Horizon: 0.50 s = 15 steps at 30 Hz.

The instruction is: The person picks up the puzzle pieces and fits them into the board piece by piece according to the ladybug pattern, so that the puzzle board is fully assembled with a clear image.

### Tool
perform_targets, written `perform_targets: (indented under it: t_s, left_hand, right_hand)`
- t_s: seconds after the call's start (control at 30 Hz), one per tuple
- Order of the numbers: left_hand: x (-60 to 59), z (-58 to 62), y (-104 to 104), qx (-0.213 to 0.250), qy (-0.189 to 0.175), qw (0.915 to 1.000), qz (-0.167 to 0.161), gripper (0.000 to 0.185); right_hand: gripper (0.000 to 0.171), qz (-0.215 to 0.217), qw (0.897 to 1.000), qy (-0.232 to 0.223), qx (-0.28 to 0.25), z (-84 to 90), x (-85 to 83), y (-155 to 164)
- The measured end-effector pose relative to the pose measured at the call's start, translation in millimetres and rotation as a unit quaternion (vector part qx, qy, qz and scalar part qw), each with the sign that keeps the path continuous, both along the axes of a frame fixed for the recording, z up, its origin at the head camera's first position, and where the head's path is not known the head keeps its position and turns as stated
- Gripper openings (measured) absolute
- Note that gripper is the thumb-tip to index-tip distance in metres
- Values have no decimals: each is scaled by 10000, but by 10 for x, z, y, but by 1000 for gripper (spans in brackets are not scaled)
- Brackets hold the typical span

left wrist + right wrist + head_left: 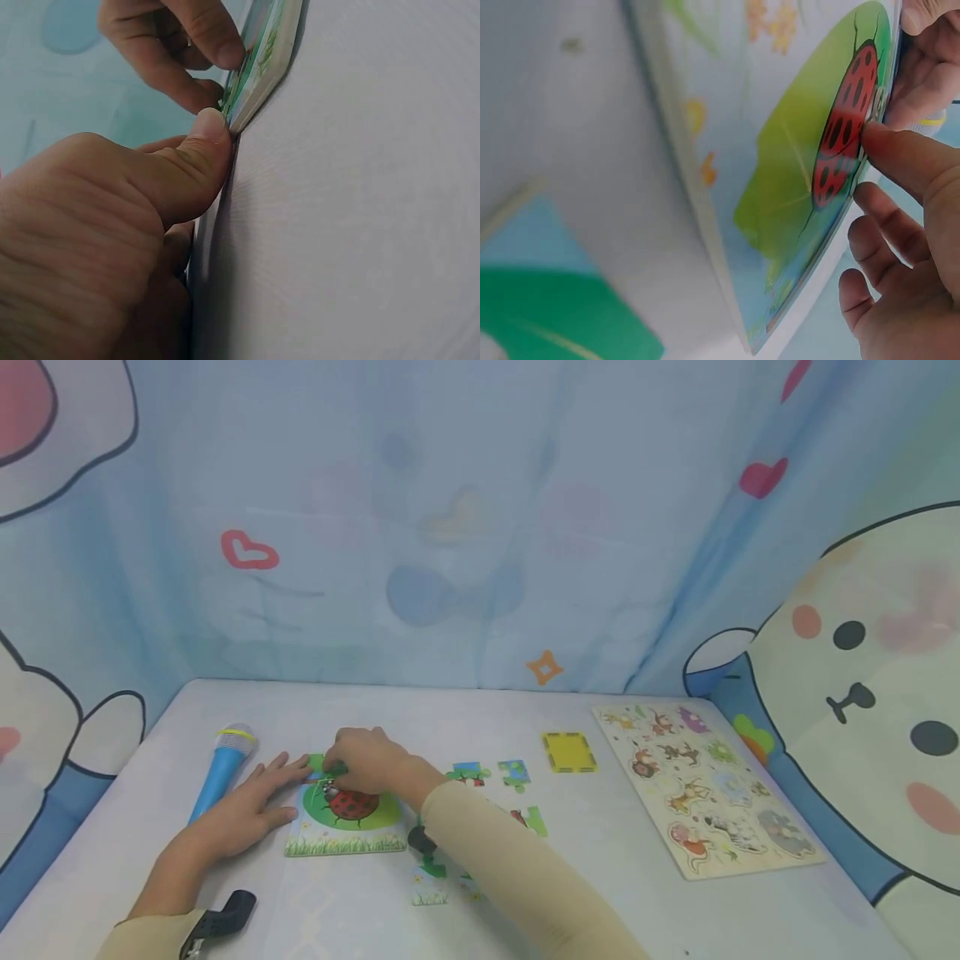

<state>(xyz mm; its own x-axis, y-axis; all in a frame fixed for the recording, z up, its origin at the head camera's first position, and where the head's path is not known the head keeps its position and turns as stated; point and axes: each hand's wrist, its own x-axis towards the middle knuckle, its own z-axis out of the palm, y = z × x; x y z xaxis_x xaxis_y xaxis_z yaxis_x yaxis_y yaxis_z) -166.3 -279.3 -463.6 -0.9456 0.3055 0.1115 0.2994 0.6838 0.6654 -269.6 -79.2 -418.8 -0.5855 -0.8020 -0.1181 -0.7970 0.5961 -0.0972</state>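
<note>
Blue mic (222, 770) lies just past the L fingertips, apart from them. L hand (251, 804) flat on table (480, 718), fingers straight and slightly spread, tips touching the near-left edge of the ladybird puzzle (347, 814); the left wrist view shows the thumb (196, 161) pressed against the board's edge. R hand (367, 760) sits over the puzzle's top-left corner, fingers curled, pinching a green piece (327, 767) w/ thumb and forefinger. Loose pieces (491, 774) lie right of the R fingers, well apart. Further right: yellow square (569, 752), then animal peg board (705, 785).
</note>
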Motion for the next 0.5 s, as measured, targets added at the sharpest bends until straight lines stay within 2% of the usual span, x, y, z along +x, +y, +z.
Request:
perform_targets:
  t_s: [0.2, 0.4, 0.5]
  left_hand:
    - [-12, 6, 31, 11, -85, 10000, -41, 51]
    - [-8, 27, 40, -9, 39, 9999, -117, 49]
    - [-8, 27, 35, -40, 22, 9999, -98, 48]
  right_hand:
    - [39, 97, 9999, -115, 43, -7, -9, 59]
    - [46, 29, 9976, -561, -395, 31, -47, 251]
    - [43, -40, 9963, -633, -579, 56, -74, 380]
